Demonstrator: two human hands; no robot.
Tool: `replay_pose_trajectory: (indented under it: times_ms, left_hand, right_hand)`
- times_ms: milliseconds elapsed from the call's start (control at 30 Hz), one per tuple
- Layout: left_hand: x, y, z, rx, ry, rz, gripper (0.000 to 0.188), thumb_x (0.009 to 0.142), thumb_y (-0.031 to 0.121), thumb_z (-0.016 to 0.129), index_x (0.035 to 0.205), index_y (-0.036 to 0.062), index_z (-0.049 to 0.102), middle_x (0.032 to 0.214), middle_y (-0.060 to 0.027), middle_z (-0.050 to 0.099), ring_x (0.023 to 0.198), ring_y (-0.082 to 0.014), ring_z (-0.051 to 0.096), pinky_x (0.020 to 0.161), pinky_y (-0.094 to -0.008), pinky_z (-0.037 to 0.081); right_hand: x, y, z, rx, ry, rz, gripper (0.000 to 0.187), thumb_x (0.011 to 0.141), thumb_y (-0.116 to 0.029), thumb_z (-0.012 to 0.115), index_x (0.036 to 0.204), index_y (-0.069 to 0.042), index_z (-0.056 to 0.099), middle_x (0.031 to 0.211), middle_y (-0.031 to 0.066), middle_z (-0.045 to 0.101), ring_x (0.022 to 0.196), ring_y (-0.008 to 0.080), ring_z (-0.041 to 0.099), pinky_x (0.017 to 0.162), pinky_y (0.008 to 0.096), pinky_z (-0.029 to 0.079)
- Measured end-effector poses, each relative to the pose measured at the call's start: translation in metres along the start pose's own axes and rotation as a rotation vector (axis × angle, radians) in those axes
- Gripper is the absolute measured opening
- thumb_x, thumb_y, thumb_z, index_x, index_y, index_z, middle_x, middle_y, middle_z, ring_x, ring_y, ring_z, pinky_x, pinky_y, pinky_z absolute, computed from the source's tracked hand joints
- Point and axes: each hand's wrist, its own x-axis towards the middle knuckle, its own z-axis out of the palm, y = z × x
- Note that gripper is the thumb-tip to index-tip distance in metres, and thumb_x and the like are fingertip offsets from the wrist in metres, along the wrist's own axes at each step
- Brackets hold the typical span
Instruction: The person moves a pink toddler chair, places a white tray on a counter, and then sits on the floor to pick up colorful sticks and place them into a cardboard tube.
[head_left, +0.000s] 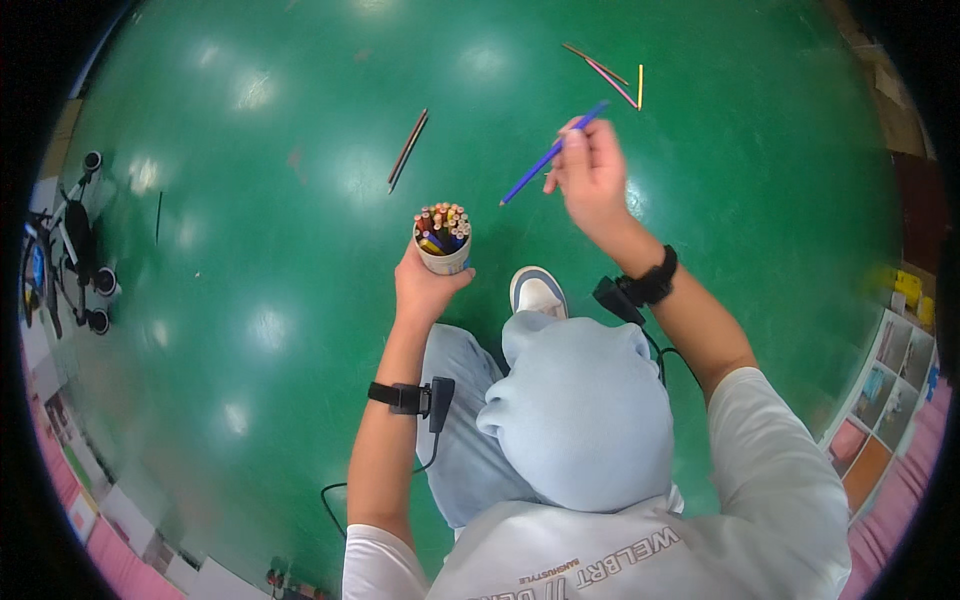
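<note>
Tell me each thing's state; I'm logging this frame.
cup: upright, full of pencils, held by left hand
blue pencil: lifted, tilted, pinched in right hand
dark pencils: flat on floor
three pencils: flat on floor, far side

The person's left hand (428, 285) is raised ahead of the body, fingers curled upward and closed around what it carries, palm turned up. Its bare forearm runs almost straight down toward the lower edge, with a dark band strapped at the wrist. The right hand (588, 172) is held higher and farther forward, fingers pinched together near the thumb in a light grip. Its wrist, also banded in black, bends slightly, and the forearm slants down to the right into a short pale sleeve. Both elbows are bent, and the two hands sit well apart.
</note>
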Motion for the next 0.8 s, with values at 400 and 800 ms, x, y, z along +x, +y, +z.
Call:
replay_pose_trajectory:
  times_ms: [400, 800]
  left_hand:
    - [0.026, 0.03, 0.014, -0.019, -0.113, 0.044, 0.061, 0.057, 0.01, 0.083, 0.113, 0.0037, 0.059, 0.104, -0.0108, 0.07, 0.095, -0.0209, 0.068, 0.084, -0.0344, 0.053]
    - [0.029, -0.001, 0.019, 0.012, -0.101, -0.041, 0.056, 0.058, 0.013, 0.085, 0.107, 0.002, 0.06, 0.102, -0.0116, 0.07, 0.094, -0.021, 0.068, 0.084, -0.0348, 0.053]
  right_hand:
    - [-0.016, -0.015, 0.041, -0.475, -0.327, -0.292, 0.023, 0.088, -0.018, 0.066, 0.105, -0.004, 0.06, 0.077, 0.0093, 0.062, 0.063, 0.0176, 0.062, 0.056, 0.0303, 0.05]
    - [-0.026, 0.16, -0.133, -1.501, -0.359, 0.112, 0.028, 0.092, -0.033, 0.059, 0.098, -0.006, 0.056, 0.101, 0.0112, 0.058, 0.088, 0.0295, 0.064, 0.068, 0.0419, 0.055]
